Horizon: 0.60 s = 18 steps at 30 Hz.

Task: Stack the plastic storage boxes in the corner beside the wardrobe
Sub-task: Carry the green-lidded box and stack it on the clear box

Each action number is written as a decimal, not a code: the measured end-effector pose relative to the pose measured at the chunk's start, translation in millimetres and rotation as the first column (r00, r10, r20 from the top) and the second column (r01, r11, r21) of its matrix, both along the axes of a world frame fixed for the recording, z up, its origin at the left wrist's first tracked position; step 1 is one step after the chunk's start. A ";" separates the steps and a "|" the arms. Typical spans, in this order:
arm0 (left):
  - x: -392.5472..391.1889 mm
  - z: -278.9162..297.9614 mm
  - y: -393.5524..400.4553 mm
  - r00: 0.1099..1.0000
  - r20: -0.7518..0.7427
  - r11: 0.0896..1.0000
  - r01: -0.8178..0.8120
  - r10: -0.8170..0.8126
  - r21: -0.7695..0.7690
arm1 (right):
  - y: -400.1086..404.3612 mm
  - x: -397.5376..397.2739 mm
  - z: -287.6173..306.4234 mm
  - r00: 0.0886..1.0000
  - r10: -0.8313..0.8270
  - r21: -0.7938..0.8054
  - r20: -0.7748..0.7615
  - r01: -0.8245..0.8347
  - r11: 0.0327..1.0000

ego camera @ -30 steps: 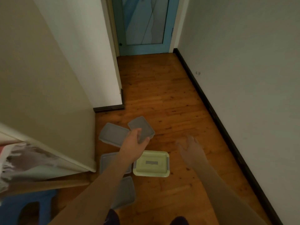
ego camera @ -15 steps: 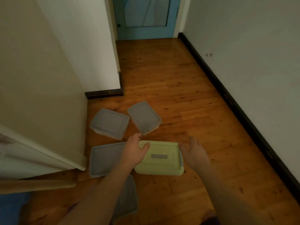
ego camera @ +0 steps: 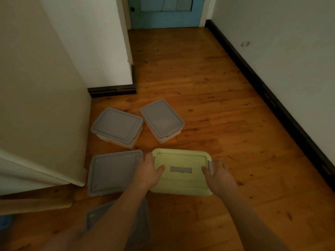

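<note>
Bare wooden floor (ego camera: 208,87) runs open through the middle and right of the frame up to the blue door (ego camera: 163,13) at the top. The grey-lidded boxes (ego camera: 117,127) crowd the centre-left. A cream panel (ego camera: 36,87) closes the left side; a white wall (ego camera: 290,42) with a dark skirting board (ego camera: 268,87) closes the right.

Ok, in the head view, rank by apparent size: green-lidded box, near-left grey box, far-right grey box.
1. Green-lidded box and near-left grey box: alike, both near the camera, unranked.
2. Far-right grey box: smallest-looking, though farther away.
</note>
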<state>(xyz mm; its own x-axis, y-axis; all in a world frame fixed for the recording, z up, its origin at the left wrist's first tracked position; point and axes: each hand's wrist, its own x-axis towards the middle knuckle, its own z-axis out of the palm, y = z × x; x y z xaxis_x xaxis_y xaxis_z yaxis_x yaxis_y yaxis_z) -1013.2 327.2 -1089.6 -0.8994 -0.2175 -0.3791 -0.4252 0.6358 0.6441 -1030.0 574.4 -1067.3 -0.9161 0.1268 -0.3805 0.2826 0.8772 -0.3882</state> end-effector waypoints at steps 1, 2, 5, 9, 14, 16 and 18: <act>-0.5 -5.9 -0.2 1.000 0.019 1.000 0.000 0.000 0.001 | 1.9 -1.3 -4.0 1.000 0.000 0.008 0.004 0.000 1.000; -2.0 -12.0 0.1 0.999 0.036 1.000 0.005 -0.005 0.001 | 3.4 -3.2 -8.5 1.000 0.001 0.011 0.011 -0.001 1.000; -1.1 -21.7 3.4 0.997 0.070 1.000 0.013 -0.013 0.003 | 5.8 -4.2 -17.6 0.999 -0.011 0.012 0.039 0.010 1.000; -3.2 -33.5 7.9 0.995 0.101 1.000 0.017 -0.018 0.011 | 3.1 -2.8 -33.9 0.996 -0.007 -0.015 0.088 0.009 1.000; -6.1 -49.8 3.5 0.998 0.065 0.999 0.024 -0.021 -0.048 | 3.0 -3.2 -46.3 0.997 0.003 -0.050 0.074 0.001 0.999; -6.3 -56.6 3.0 0.993 0.113 0.998 0.039 -0.034 -0.047 | 4.3 -3.5 -51.8 0.997 0.006 -0.063 0.079 -0.001 0.998; -5.3 -61.5 5.1 0.988 0.147 0.996 0.063 -0.054 -0.057 | 5.8 -3.2 -56.9 0.994 0.024 -0.066 0.111 -0.016 0.998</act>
<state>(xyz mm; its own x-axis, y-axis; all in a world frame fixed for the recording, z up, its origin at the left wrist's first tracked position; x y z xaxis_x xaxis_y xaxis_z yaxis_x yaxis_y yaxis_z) -1018.4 332.3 -1151.2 -0.8476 -0.1928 -0.4944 -0.4723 0.6988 0.5372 -1033.3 580.2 -1124.1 -0.8694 0.0805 -0.4875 0.3102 0.8569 -0.4117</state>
